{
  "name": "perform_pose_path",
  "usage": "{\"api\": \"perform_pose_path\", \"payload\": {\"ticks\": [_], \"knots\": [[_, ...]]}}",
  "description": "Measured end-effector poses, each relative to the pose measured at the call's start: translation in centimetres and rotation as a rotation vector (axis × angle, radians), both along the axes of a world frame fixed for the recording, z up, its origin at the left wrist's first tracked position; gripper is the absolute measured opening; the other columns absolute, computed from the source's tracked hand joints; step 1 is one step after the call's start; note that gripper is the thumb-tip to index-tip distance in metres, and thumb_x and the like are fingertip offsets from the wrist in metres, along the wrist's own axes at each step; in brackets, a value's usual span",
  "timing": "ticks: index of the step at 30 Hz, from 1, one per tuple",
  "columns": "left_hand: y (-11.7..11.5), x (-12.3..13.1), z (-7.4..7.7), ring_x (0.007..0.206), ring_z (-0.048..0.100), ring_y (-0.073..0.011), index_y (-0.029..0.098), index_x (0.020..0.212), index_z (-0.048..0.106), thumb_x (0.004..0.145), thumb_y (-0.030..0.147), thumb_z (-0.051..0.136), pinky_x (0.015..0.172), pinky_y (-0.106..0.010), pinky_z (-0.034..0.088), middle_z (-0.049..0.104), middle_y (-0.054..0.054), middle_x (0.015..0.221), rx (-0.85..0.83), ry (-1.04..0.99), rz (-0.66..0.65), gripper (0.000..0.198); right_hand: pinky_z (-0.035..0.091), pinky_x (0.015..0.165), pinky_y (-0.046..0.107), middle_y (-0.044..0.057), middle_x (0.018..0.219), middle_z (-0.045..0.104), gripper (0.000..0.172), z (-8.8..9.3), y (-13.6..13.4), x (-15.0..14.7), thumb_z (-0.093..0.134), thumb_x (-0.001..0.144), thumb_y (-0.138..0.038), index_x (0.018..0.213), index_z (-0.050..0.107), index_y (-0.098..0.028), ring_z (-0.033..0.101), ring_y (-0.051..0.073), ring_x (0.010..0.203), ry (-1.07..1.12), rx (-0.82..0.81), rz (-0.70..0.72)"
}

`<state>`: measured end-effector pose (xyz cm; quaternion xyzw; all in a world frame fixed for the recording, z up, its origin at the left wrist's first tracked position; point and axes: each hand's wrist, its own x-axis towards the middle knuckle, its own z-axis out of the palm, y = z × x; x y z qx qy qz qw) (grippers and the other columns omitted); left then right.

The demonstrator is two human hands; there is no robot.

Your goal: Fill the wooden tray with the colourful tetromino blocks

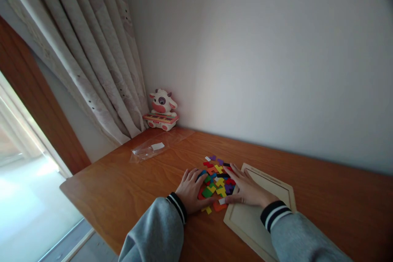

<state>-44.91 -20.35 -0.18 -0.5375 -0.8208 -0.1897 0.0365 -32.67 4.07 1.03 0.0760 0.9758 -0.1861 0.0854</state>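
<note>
A heap of small coloured puzzle pieces (216,180) lies on the wooden table (123,188). My left hand (192,190) rests flat at the heap's left side, fingers stretched out and touching the pieces. My right hand (245,188) lies flat at the heap's right side, fingers spread, partly over the corner of a pale wooden puzzle tray (270,186). The two hands flank the pile; neither holds a piece. Both arms wear grey sleeves with black-and-white striped cuffs.
A clear plastic bag (150,149) with a white label lies further back on the left. A toy cow with a small keyboard (161,110) stands in the corner by the curtain (101,69). The table's left edge drops to the floor by a bright window.
</note>
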Motion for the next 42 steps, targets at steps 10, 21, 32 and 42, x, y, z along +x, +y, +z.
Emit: {"api": "perform_pose_path", "payload": {"ticks": [10, 21, 32, 42], "knots": [[1.9, 0.2, 0.0, 0.132, 0.042, -0.0351, 0.021, 0.131, 0.053, 0.090, 0.050, 0.052, 0.112, -0.061, 0.028, 0.051, -0.014, 0.137, 0.115, 0.034, 0.049, 0.051, 0.007, 0.115, 0.063, 0.015, 0.161, 0.014, 0.097, 1.2, -4.2, 6.4, 0.066, 0.074, -0.064, 0.153, 0.025, -0.026, 0.010, 0.034, 0.148, 0.177, 0.055, -0.073], [7.0, 5.4, 1.3, 0.108, 0.058, -0.0306, 0.021, 0.117, 0.061, 0.087, 0.038, 0.057, 0.095, -0.050, 0.046, 0.066, -0.009, 0.118, 0.165, 0.054, -0.066, 0.035, 0.017, 0.116, 0.061, 0.013, 0.157, 0.026, 0.064, -1.9, -3.7, 11.9, 0.034, 0.096, -0.050, 0.150, 0.035, -0.015, 0.020, 0.031, 0.146, 0.176, 0.141, -0.296], [8.2, 5.1, 0.5, 0.121, 0.056, -0.0262, 0.024, 0.123, 0.061, 0.093, 0.032, 0.050, 0.104, -0.046, 0.044, 0.063, -0.006, 0.130, 0.075, 0.032, -0.306, 0.033, 0.032, 0.110, 0.063, 0.015, 0.146, 0.048, 0.057, -3.9, -3.8, 12.7, 0.037, 0.095, -0.054, 0.136, 0.055, -0.020, 0.040, 0.036, 0.137, 0.381, 0.264, -0.390], [7.0, 3.4, 1.4, 0.108, 0.058, -0.0252, 0.025, 0.114, 0.066, 0.094, 0.035, 0.049, 0.098, -0.044, 0.047, 0.067, -0.007, 0.115, 0.053, 0.057, -0.218, 0.028, 0.043, 0.102, 0.054, 0.010, 0.138, 0.058, 0.061, -2.0, -3.3, 14.2, 0.060, 0.080, -0.062, 0.128, 0.063, -0.024, 0.053, 0.036, 0.124, 0.417, 0.198, -0.332]]}}
